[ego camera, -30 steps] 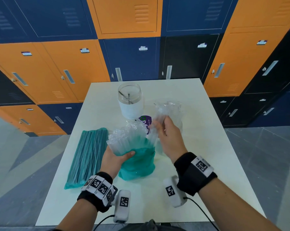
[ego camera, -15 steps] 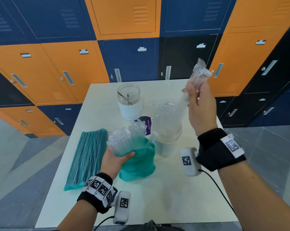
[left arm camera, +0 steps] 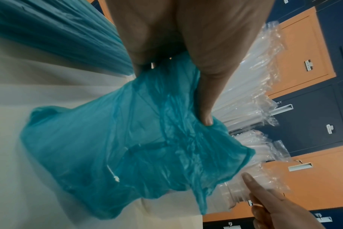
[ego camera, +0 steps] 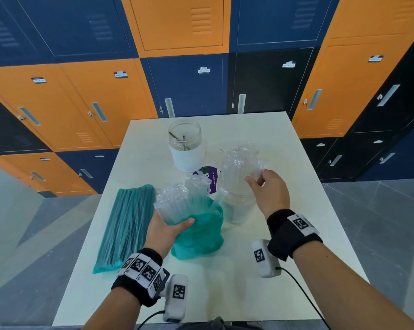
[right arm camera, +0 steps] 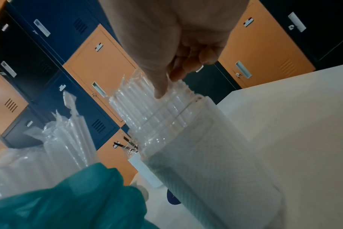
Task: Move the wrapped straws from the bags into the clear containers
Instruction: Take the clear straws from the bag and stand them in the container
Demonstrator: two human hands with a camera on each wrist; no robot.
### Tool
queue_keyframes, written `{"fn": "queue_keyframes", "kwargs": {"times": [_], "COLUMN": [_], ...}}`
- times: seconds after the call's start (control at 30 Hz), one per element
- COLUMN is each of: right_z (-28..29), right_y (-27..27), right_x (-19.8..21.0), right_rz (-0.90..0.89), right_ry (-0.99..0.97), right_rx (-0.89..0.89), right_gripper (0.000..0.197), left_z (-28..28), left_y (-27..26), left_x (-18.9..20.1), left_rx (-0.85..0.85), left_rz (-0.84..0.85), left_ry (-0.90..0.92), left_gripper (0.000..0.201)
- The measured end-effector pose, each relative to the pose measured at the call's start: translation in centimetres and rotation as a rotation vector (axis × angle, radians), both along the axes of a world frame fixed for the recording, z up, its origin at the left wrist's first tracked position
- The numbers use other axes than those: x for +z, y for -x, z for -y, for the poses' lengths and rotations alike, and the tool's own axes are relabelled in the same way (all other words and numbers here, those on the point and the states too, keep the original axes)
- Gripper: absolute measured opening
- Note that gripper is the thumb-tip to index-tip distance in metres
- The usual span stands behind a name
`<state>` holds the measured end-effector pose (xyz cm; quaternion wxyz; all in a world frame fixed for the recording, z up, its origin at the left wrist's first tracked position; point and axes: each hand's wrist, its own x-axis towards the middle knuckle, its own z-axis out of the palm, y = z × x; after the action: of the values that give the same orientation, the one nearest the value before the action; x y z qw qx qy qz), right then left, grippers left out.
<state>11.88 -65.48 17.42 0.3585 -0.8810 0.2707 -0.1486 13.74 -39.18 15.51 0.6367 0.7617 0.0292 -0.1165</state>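
An open teal bag (ego camera: 199,236) (left arm camera: 127,147) stands on the white table (ego camera: 225,282), with clear-wrapped straws (ego camera: 175,201) (left arm camera: 251,93) sticking out of its top. My left hand (ego camera: 175,225) grips the bag and the straws from the left, thumb (left arm camera: 206,108) across the front. Right of it stands the near clear container (ego camera: 237,208) (right arm camera: 215,162), packed with upright wrapped straws (ego camera: 239,163) (right arm camera: 143,105). My right hand (ego camera: 258,181) (right arm camera: 172,80) pinches the tops of those straws between thumb and curled fingers.
A second clear container (ego camera: 188,148) with a white band stands farther back, holding a few thin straws. A full teal bag (ego camera: 127,225) lies flat at the table's left. A purple label (ego camera: 207,177) lies between the containers. Orange and blue lockers stand behind the table.
My right hand lifted a bundle of wrapped straws high above the near container, then came down, so the bundle now stands inside it. My left hand stayed on the teal bag.
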Motion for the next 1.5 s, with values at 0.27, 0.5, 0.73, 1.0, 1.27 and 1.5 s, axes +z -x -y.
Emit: {"fn": "queue_keyframes", "kwargs": {"times": [0.27, 0.5, 0.73, 1.0, 1.27, 1.5], "right_z": [-2.5, -7.3, -8.7, -9.9, -8.9, -5.0], "right_y": [1.3, 3.0, 2.7, 0.3, 1.1, 0.3], "right_x": [1.4, 0.6, -0.9, -0.2, 0.9, 6.5], "right_rz": [0.242, 0.431, 0.179, 0.130, 0.255, 0.348], "right_ry": [-0.215, -0.189, -0.239, -0.285, -0.389, -0.303], "right_rx": [-0.111, 0.125, 0.269, 0.378, 0.277, 0.252], "right_gripper": [0.022, 0.022, 0.049, 0.015, 0.009, 0.020], "left_z": [-0.1, -0.1, -0.3, -0.5, -0.5, -0.5], "left_y": [0.1, 0.0, -0.1, -0.1, 0.1, 0.2], "left_x": [0.0, 0.0, -0.4, -0.7, -0.2, 0.0], "left_rx": [0.006, -0.003, 0.001, -0.012, -0.016, -0.014], "left_rz": [-0.007, 0.007, -0.011, -0.001, 0.023, 0.005], "left_ry": [-0.003, -0.010, 0.005, -0.023, -0.038, -0.036], "left_gripper": [0.069, 0.066, 0.072, 0.065, 0.066, 0.069]}}
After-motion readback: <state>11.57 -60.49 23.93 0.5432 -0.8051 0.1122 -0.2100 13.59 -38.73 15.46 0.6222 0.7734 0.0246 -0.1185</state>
